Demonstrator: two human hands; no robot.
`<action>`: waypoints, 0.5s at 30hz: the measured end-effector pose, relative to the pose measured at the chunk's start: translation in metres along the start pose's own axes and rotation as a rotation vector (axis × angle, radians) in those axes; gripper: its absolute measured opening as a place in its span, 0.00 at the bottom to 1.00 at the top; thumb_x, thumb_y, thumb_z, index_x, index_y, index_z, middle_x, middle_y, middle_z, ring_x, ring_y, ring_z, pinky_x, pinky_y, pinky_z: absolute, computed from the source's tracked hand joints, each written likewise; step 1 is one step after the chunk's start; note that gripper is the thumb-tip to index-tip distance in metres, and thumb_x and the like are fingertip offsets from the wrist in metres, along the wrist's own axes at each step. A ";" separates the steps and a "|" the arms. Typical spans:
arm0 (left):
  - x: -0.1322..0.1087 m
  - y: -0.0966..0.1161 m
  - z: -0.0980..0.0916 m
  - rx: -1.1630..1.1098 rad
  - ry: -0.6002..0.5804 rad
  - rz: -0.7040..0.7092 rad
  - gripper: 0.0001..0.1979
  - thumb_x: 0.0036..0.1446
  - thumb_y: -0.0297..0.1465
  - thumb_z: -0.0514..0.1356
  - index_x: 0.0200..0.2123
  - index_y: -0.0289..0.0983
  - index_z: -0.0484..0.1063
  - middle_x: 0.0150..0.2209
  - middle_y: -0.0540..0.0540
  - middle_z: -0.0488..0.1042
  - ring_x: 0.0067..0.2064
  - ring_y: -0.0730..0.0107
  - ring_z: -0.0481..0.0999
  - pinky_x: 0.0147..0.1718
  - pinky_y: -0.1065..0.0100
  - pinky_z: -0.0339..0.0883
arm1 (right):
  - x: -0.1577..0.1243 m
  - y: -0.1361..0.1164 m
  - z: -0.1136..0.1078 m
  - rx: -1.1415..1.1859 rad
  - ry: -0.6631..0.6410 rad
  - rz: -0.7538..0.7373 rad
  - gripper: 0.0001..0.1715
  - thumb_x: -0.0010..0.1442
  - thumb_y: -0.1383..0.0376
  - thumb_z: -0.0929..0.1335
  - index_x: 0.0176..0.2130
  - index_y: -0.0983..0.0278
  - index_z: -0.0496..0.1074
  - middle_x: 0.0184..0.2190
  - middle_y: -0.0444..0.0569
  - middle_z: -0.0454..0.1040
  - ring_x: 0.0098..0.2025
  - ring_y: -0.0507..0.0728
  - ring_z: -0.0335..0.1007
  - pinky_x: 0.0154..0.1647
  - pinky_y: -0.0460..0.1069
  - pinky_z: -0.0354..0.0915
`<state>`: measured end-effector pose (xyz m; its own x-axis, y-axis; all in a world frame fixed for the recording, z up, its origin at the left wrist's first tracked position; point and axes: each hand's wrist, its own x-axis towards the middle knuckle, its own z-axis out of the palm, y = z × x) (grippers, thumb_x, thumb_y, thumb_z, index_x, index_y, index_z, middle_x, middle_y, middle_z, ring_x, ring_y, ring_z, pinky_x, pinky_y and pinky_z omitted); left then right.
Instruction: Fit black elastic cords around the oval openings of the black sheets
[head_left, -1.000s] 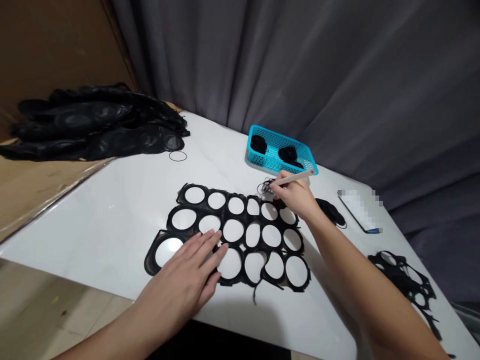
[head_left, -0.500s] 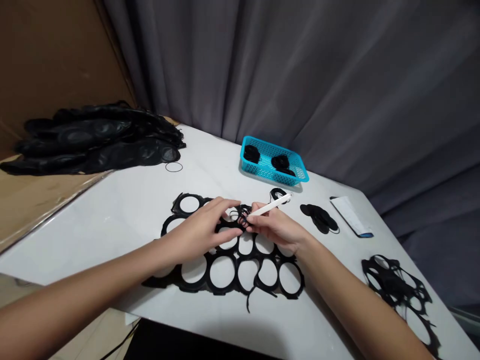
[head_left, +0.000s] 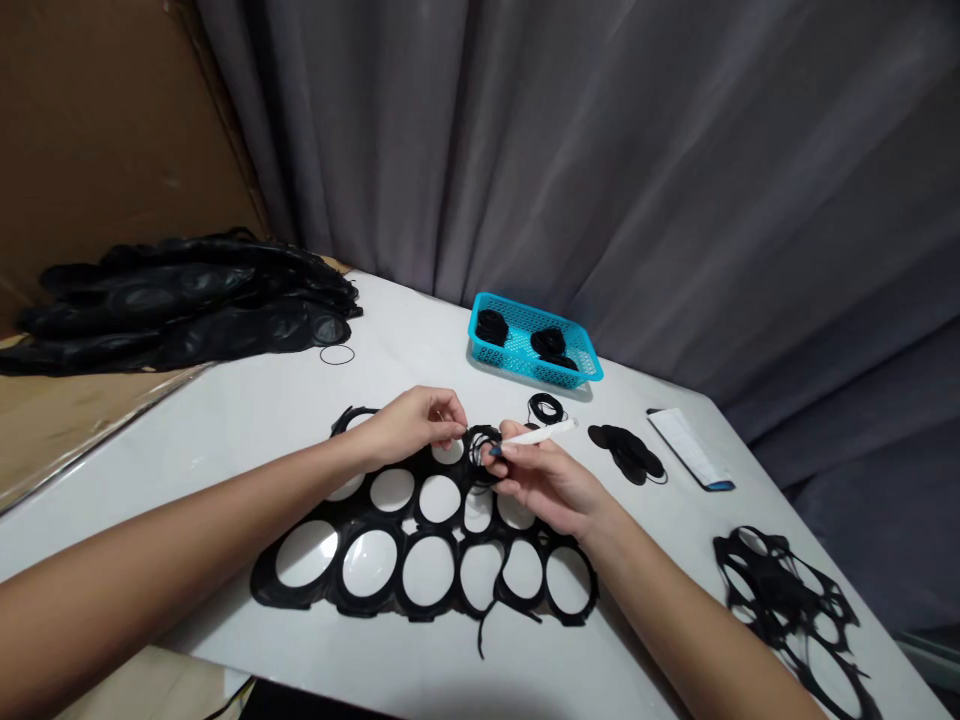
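A black rubber sheet (head_left: 420, 550) full of round cut-out holes lies flat on the white table (head_left: 247, 420). My left hand (head_left: 412, 425) hovers over its far edge, fingers pinched on thin black rings (head_left: 480, 450). My right hand (head_left: 544, 480) is closed round a white pen-like tool (head_left: 536, 434), its tip at the same rings. Both hands meet above the sheet's upper middle.
A blue basket (head_left: 525, 375) with black pieces stands at the back. A small ring pile (head_left: 545, 408), black discs (head_left: 626, 450) and a white card (head_left: 690, 448) lie to the right. Another cut sheet (head_left: 795, 600) rests at the right edge. Black sheets (head_left: 187, 300) are stacked far left beside a single loose ring (head_left: 337, 354).
My left hand rose from lying flat on the sheet and came to the rings. My right hand drew back from near the basket to meet it. The view shifted slightly.
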<state>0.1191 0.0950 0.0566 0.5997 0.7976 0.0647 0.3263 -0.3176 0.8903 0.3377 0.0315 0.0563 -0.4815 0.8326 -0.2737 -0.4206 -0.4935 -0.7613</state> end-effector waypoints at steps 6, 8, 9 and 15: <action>-0.042 -0.009 0.011 0.292 0.108 0.048 0.07 0.60 0.29 0.57 0.39 0.37 0.74 0.42 0.44 0.74 0.43 0.59 0.75 0.45 0.58 0.68 | 0.024 -0.008 -0.010 -0.098 0.314 -0.218 0.17 0.49 0.65 0.78 0.28 0.63 0.67 0.35 0.48 0.78 0.39 0.53 0.73 0.27 0.42 0.62; -0.063 -0.017 0.021 0.559 0.048 0.174 0.13 0.64 0.30 0.54 0.48 0.37 0.74 0.50 0.40 0.74 0.50 0.55 0.75 0.50 0.55 0.68 | 0.033 -0.007 -0.009 -0.300 0.269 -0.237 0.17 0.50 0.64 0.77 0.26 0.63 0.66 0.34 0.48 0.78 0.38 0.54 0.73 0.29 0.44 0.62; -0.073 -0.023 0.027 0.673 0.045 0.224 0.15 0.65 0.30 0.54 0.52 0.37 0.73 0.55 0.38 0.72 0.55 0.52 0.73 0.54 0.53 0.66 | 0.037 -0.004 -0.007 -0.414 0.227 -0.227 0.16 0.51 0.63 0.76 0.25 0.63 0.66 0.33 0.48 0.78 0.36 0.54 0.72 0.30 0.45 0.63; -0.100 -0.051 0.044 0.970 0.103 0.249 0.25 0.68 0.39 0.55 0.67 0.43 0.61 0.68 0.42 0.60 0.69 0.41 0.55 0.63 0.42 0.53 | 0.046 0.021 0.000 -0.931 0.113 -0.206 0.11 0.56 0.65 0.71 0.27 0.62 0.65 0.35 0.45 0.78 0.36 0.54 0.70 0.38 0.49 0.63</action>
<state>0.0746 0.0086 -0.0147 0.6810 0.6772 0.2787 0.6814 -0.7254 0.0975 0.3069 0.0597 0.0274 -0.3687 0.9241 -0.1007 0.3148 0.0222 -0.9489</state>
